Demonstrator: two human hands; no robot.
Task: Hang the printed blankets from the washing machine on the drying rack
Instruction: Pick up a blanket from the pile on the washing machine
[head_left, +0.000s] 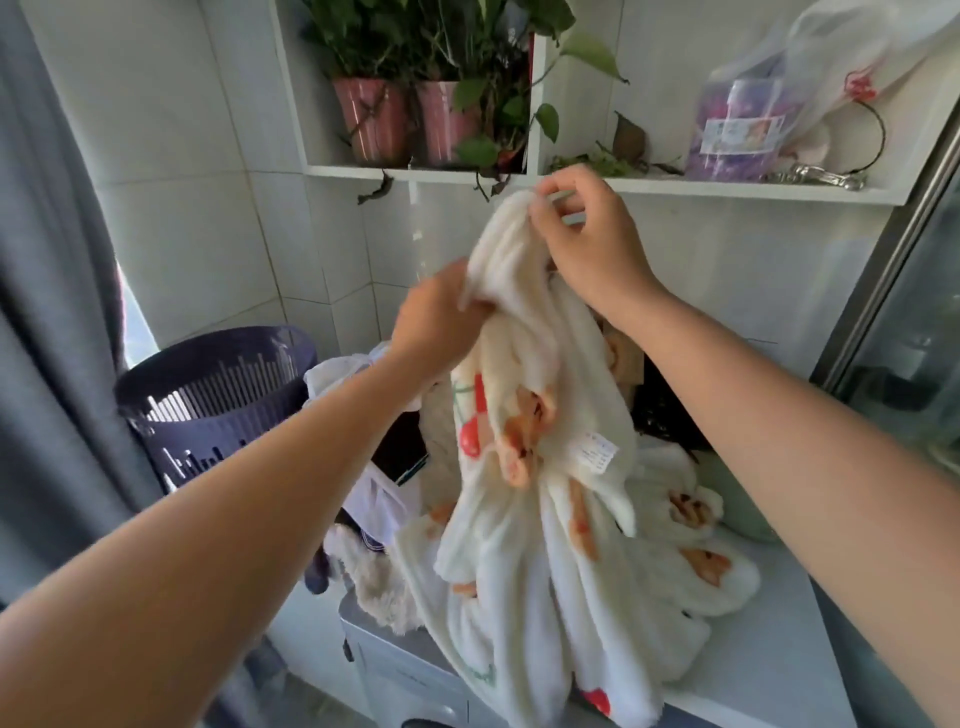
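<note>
A fluffy white printed blanket (524, 519) with red and orange prints hangs bunched in the middle of the view, its lower part draped over the top of the washing machine (769, 670). My right hand (587, 234) pinches the blanket's top edge, raised in front of the shelf. My left hand (436, 322) grips a fold of the same blanket a little lower and to the left. A white care label shows on the cloth's right side. No drying rack is in view.
A dark slatted laundry basket (218, 395) stands at the left beside a grey curtain (47, 312). More laundry (374, 499) lies piled on the machine's left. A white shelf (675, 184) above holds potted plants (410, 104) and a plastic bag (769, 114). A glass door (914, 322) is at the right.
</note>
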